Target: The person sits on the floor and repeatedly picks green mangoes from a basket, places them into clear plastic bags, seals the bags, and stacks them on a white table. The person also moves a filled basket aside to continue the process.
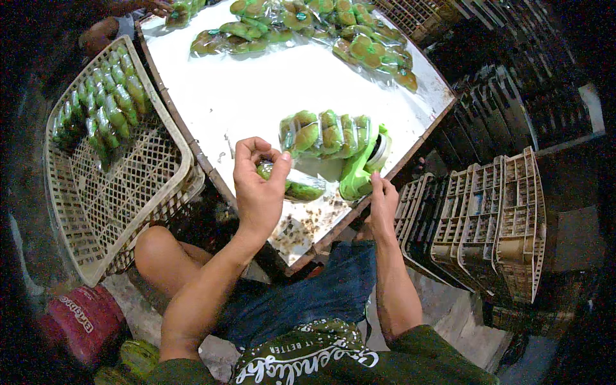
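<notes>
My left hand (260, 187) holds the near left end of a clear-wrapped pack of green produce (304, 186) between thumb and fingers, over the white tabletop (269, 91). To the right, my right hand (383, 199) has its thumb and fingertips together at the lower edge of a bright green tape dispenser (357, 178) with a tape roll (380, 153); whether they pinch a tape end cannot be told. Several wrapped packs of green-brown round produce (327, 134) stand in a row just beyond, against the dispenser.
More wrapped packs (368, 50) lie along the table's far side. A plastic crate (120, 192) with wrapped green packs (108, 103) stands left. Stacked crates (474, 226) stand right. Another person's hand (159, 7) is at the far left corner. A red sack (84, 322) lies lower left.
</notes>
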A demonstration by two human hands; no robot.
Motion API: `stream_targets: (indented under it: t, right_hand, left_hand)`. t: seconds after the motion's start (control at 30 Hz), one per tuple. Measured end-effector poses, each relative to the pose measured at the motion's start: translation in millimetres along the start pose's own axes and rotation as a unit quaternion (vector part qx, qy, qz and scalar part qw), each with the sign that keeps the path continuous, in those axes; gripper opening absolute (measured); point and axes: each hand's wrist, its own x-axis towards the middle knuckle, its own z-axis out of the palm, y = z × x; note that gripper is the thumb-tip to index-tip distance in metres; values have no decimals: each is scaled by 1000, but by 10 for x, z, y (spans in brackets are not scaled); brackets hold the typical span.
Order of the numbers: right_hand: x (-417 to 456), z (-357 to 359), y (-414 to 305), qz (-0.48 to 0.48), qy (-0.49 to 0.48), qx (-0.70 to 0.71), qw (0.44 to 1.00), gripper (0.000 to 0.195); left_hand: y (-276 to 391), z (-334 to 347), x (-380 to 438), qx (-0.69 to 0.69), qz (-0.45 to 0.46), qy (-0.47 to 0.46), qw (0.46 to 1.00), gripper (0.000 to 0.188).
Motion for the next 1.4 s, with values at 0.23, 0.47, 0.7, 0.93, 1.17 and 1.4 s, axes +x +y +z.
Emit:
stream_targets:
  t: [0.23, 0.47, 0.7, 0.93, 1.17, 1.4]
  right_hand:
    - [-170, -3, -70, -66, 70, 30, 995, 42]
    - [-791, 352, -691, -84, -60, 264, 959, 21]
    - [-1003, 644, -1186, -75, -134, 344, 926, 38]
    - [-382, 661, -1444, -1, -313, 429, 847, 28]
    - [1217, 596, -1560, -156, -129, 243, 949, 29]
    - [3503, 727, -974, -124, -19, 84, 988, 56]
  left_hand:
    - [-62, -45, 36, 11, -14, 18, 1000, 23]
    - [-230, 18, -18, 11, -35, 9, 999, 22]
    - [-45, -3, -92, 58, 0, -30, 998, 20]
    - [184, -23, 401, -279, -172, -56, 943, 30]
    - [-502, -34, 1003, 85, -155, -189, 966, 56]
    - [-585, -36, 1032, 186, -161, -98, 964, 60]
